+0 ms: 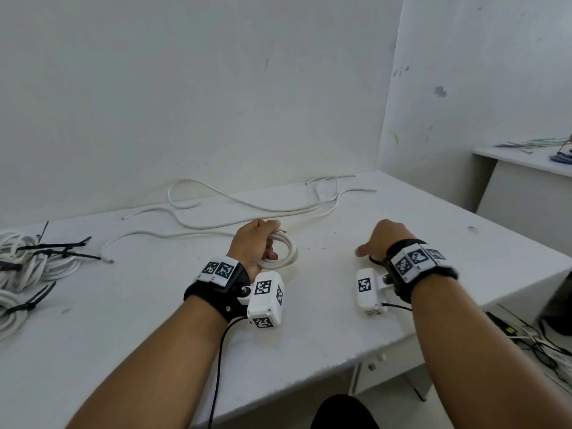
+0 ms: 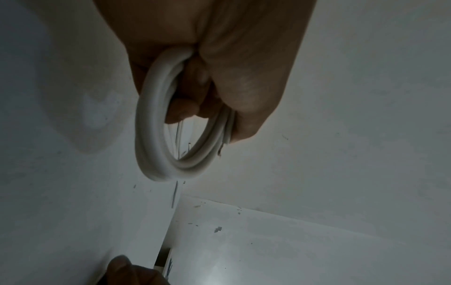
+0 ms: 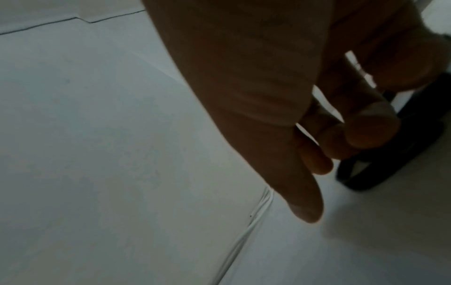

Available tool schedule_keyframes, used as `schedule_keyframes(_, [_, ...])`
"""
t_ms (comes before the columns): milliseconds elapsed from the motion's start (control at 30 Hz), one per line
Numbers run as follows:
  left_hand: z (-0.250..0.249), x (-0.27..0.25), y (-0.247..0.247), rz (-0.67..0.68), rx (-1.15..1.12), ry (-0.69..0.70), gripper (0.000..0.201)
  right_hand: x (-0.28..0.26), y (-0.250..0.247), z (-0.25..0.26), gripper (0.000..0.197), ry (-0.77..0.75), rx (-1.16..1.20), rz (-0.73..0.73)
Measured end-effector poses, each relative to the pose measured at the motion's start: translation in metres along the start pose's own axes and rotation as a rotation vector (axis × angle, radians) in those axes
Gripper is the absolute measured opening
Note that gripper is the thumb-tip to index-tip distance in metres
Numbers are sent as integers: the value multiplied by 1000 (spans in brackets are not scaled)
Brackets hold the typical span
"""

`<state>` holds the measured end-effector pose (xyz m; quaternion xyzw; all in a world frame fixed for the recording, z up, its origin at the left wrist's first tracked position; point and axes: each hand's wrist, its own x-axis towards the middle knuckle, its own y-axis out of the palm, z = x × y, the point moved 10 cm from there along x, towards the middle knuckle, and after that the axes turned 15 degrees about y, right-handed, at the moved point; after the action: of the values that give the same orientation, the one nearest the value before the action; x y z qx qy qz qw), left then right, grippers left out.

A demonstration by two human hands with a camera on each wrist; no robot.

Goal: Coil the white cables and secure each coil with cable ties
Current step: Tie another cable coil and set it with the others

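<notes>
My left hand (image 1: 257, 243) grips a small coil of white cable (image 1: 286, 252) just above the white table (image 1: 154, 320). In the left wrist view the fingers (image 2: 234, 92) curl round the coil (image 2: 151, 135), whose cut end pokes out by the fingertips. My right hand (image 1: 382, 241) hovers over the table to the right of the coil, palm down, fingers loosely curled and holding nothing. The right wrist view shows that hand (image 3: 268, 115) with the thumb stretched out. Loose white cables (image 1: 247, 209) lie across the back of the table.
Finished white coils bound with black cable ties (image 1: 31, 267) are piled at the table's left edge, with more black ties (image 1: 62, 246) beside them. A wall runs behind the table. A second table (image 1: 526, 162) stands at the far right. Wires lie on the floor (image 1: 541, 345).
</notes>
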<state>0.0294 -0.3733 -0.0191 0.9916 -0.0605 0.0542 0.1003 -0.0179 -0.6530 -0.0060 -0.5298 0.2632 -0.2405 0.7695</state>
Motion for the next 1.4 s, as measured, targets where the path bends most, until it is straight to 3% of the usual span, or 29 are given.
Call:
schedule_keyframes(333, [4, -3, -4, 22, -9, -5, 26, 6, -5, -13, 33, 70, -22, -27])
schedule_keyframes(533, [7, -2, -6, 26, -17, -7, 28, 3, -10, -4, 11, 46, -16, -71])
schedule_keyframes(633, [5, 0, -6, 33, -17, 7, 31, 2, -12, 7, 9, -59, 91, -45])
schedule_keyframes(800, [-7, 2, -9, 37, -26, 29, 28, -41, -21, 63, 10, -437, 382, 17])
schedule_keyframes(900, [-18, 0, -13, 92, 23, 51, 29, -68, -10, 96, 13, -536, 536, 204])
schedule_keyframes(1000, [-36, -8, -22, 214, 249, 150, 5, -97, 19, 134, 19, -564, 778, 617])
schedule_keyframes(1100, [-42, -14, -40, 334, 476, 200, 20, -128, 42, 175, 12, -582, 922, 937])
schedule_keyframes(1200, [-51, -18, -65, 306, 550, 210, 12, -147, 51, 207, 8, -547, 1078, 1081])
schedule_keyframes(1333, [-57, -16, -103, 162, 425, 191, 39, -165, 59, 241, 33, -535, 1174, 1213])
schedule_keyframes(1400, [-54, -17, -117, 134, 393, 162, 41, -166, 64, 254, 33, -599, 1079, 1158])
